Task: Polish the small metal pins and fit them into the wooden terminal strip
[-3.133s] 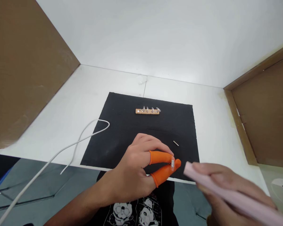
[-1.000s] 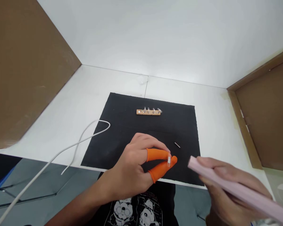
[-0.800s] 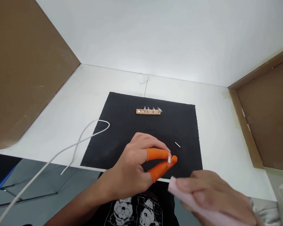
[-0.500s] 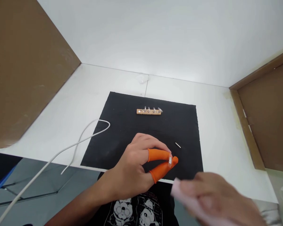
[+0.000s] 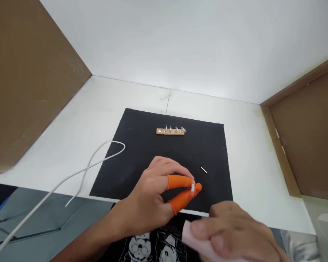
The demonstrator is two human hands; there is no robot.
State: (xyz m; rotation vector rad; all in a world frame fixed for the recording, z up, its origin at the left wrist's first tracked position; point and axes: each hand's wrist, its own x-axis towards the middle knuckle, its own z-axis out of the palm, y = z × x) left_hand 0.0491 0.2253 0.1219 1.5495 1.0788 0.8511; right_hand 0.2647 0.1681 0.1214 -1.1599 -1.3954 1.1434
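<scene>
My left hand (image 5: 153, 196) wears orange finger cots on its thumb and index finger. Between those fingertips it pinches a small clear piece with a whitish rectangular centre (image 5: 192, 187). Lower right, my right hand (image 5: 235, 231) is closed around a pale pink, soft-looking folded piece (image 5: 198, 242); I cannot tell whether it is cloth or paper. The two hands are apart. On the black mat (image 5: 142, 145), just beyond my left fingertips, lies a short thin metal pin (image 5: 204, 170). Farther back rests a small tan strip (image 5: 170, 131) bearing several small clear pieces.
A white cable (image 5: 79, 169) loops across the white table (image 5: 71, 127) onto the mat's left edge. Near the back wall is a small translucent object (image 5: 163, 94). Brown panels stand at the left (image 5: 30, 83) and right (image 5: 311, 138).
My right hand has moved left with the pale pink piece, closer to my body. My left hand keeps its pinch on the clear piece. The whole view has shifted slightly.
</scene>
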